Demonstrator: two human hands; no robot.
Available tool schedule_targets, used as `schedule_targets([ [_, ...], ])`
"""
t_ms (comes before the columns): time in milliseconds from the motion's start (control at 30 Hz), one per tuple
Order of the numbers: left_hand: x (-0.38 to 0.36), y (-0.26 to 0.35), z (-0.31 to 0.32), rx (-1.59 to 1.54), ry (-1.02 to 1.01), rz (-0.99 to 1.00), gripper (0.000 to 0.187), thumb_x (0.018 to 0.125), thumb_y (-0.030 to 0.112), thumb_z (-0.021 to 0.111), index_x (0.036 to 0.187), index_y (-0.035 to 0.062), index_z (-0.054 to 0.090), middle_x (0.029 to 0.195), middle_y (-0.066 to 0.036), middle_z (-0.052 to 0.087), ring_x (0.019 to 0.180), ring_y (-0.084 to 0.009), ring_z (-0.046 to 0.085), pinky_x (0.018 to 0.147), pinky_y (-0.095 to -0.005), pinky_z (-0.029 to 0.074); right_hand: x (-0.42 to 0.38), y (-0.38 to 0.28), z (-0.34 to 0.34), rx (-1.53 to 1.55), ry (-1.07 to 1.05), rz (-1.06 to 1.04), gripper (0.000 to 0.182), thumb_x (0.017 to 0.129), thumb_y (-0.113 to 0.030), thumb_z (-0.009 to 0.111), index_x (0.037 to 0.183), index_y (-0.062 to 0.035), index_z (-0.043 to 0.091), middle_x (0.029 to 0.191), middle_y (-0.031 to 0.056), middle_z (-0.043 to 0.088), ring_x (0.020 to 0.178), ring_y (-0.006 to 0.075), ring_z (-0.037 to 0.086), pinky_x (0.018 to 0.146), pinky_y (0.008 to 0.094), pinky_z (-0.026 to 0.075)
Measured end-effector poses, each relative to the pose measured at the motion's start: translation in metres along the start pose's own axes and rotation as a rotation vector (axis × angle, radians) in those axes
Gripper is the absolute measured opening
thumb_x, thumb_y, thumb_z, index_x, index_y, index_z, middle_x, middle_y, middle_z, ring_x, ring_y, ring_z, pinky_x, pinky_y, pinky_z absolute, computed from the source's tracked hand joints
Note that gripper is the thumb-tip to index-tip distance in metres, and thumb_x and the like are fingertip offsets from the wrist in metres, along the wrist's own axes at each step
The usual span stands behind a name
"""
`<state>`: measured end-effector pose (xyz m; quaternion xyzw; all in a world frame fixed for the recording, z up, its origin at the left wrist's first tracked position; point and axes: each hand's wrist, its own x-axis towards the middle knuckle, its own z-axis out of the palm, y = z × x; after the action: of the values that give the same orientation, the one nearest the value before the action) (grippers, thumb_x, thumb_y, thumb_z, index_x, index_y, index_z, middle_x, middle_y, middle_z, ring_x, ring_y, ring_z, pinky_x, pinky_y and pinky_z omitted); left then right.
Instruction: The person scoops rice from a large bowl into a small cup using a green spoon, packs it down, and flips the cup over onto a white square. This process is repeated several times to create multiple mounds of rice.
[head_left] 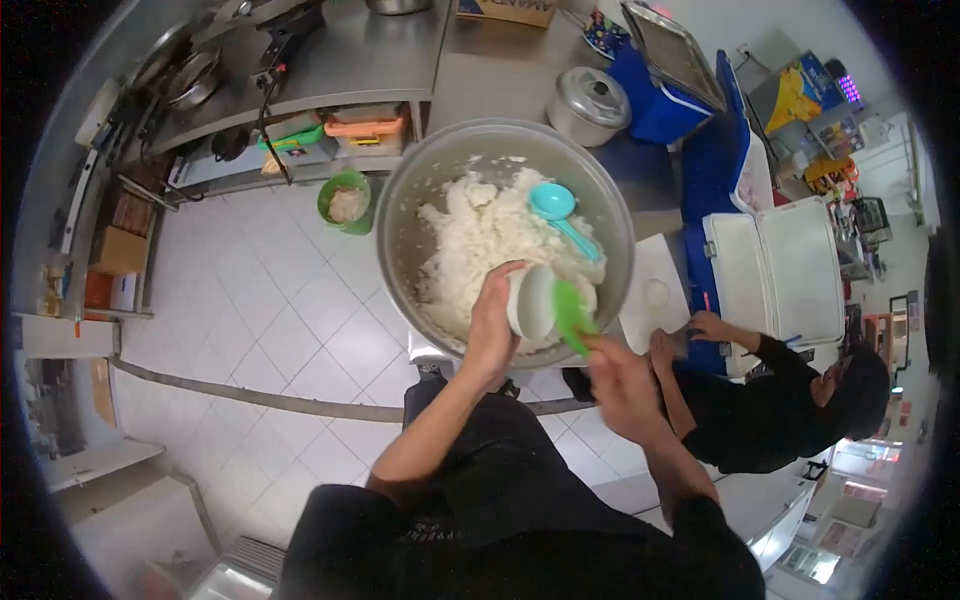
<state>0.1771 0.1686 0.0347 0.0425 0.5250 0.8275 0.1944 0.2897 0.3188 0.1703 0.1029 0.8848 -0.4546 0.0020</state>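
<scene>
A fisheye view fills a round frame, with black corners outside the circle. Straight lines bend strongly near the rim, where the counters and floor tiles (290, 330) curve. The room is evenly and brightly lit from overhead, with soft, faint shadows. Dull glare sits on the steel bowl (410, 230) wall and on the steel countertop (360, 55). The white rice (490, 240) is nearly washed out, losing detail. The right hand (620, 375) and the green scoop (572, 315) are smeared by motion blur. Edges of the picture look soft and grainy.
</scene>
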Motion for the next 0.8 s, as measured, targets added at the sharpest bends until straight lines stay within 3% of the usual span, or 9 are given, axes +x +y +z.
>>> schedule_targets([
  [67,-0.005,0.043,-0.035,-0.186,0.085,-0.035,0.048,0.106,0.041,0.025,0.133,0.0070,0.045,0.124,-0.011,0.053,0.109,-0.0212,0.056,0.090,-0.0353,0.051,0.026,-0.030,0.017,-0.128,-0.228,-0.093,0.038,0.105,-0.025,0.040,0.126,0.0008,0.056,0.098,0.0080,0.069,0.069,0.0145,0.058,0.066,0.0290,0.048],
  [200,-0.010,0.064,-0.086,-0.317,0.140,-0.042,0.049,0.105,0.043,0.026,0.134,0.0078,0.044,0.128,-0.012,0.052,0.118,-0.0203,0.050,0.099,-0.0362,0.043,0.044,-0.075,0.037,0.064,-0.069,-0.054,0.034,0.102,-0.021,0.045,0.125,0.0003,0.057,0.099,0.0158,0.069,0.081,0.0170,0.066,0.075,0.0308,0.051],
  [267,-0.003,0.057,-0.096,0.152,0.128,0.093,0.046,0.105,0.036,0.029,0.135,0.0043,0.041,0.122,-0.014,0.056,0.114,-0.0220,0.055,0.093,-0.0354,0.048,0.062,-0.070,0.078,-0.303,-0.467,0.079,0.034,0.102,-0.019,0.044,0.127,-0.0005,0.056,0.106,0.0204,0.067,0.092,0.0208,0.068,0.081,0.0323,0.052],
  [300,-0.002,0.043,-0.119,0.106,0.176,0.142,0.047,0.104,0.038,0.030,0.134,0.0042,0.043,0.123,-0.014,0.056,0.111,-0.0232,0.057,0.094,-0.0360,0.048,0.064,-0.040,0.080,-0.288,-0.266,-0.436,0.038,0.101,-0.018,0.045,0.135,-0.0025,0.048,0.105,0.0198,0.067,0.093,0.0269,0.069,0.082,0.0358,0.052],
  [333,-0.003,0.059,-0.134,0.097,0.198,0.142,0.047,0.104,0.038,0.030,0.134,0.0042,0.043,0.123,-0.014,0.056,0.111,-0.0232,0.057,0.094,-0.0360,0.048,0.073,-0.041,0.072,-0.292,-0.288,-0.443,0.038,0.101,-0.018,0.045,0.135,-0.0025,0.048,0.105,0.0198,0.067,0.093,0.0269,0.069,0.082,0.0358,0.052],
  [400,-0.007,0.093,-0.156,-0.354,0.324,-0.085,0.045,0.103,0.037,0.030,0.130,0.0054,0.048,0.123,-0.013,0.056,0.111,-0.0228,0.057,0.096,-0.0350,0.045,0.086,-0.047,0.053,-0.270,-0.231,0.026,0.042,0.100,-0.018,0.046,0.138,-0.0010,0.041,0.104,0.0221,0.066,0.089,0.0329,0.069,0.081,0.0394,0.052],
  [433,-0.005,0.099,-0.163,-0.376,0.327,-0.106,0.046,0.103,0.038,0.031,0.128,0.0048,0.051,0.119,-0.011,0.057,0.109,-0.0220,0.057,0.095,-0.0342,0.046,0.102,-0.020,0.058,-0.389,-0.101,-0.305,0.046,0.098,-0.019,0.048,0.138,0.0004,0.037,0.098,0.0255,0.066,0.084,0.0374,0.068,0.078,0.0442,0.052],
  [633,-0.002,0.070,-0.181,-0.474,0.477,-0.275,0.050,0.099,0.049,0.037,0.116,0.0055,0.056,0.105,-0.008,0.062,0.099,-0.0191,0.059,0.083,-0.0357,0.048,0.245,0.052,0.127,-1.069,-0.245,0.036,0.025,0.080,-0.010,0.059,0.102,0.0029,0.061,0.088,0.0238,0.067,0.080,0.0374,0.068,0.071,0.0472,0.053],
  [800,-0.021,0.065,-0.176,-0.408,0.576,-0.399,0.051,0.098,0.051,0.039,0.113,0.0061,0.058,0.103,-0.007,0.063,0.098,-0.0186,0.059,0.083,-0.0356,0.047,0.291,0.104,0.196,-0.910,-0.316,0.045,0.024,0.079,-0.011,0.059,0.097,0.0039,0.064,0.094,0.0262,0.066,0.094,0.0368,0.067,0.078,0.0463,0.053],
])
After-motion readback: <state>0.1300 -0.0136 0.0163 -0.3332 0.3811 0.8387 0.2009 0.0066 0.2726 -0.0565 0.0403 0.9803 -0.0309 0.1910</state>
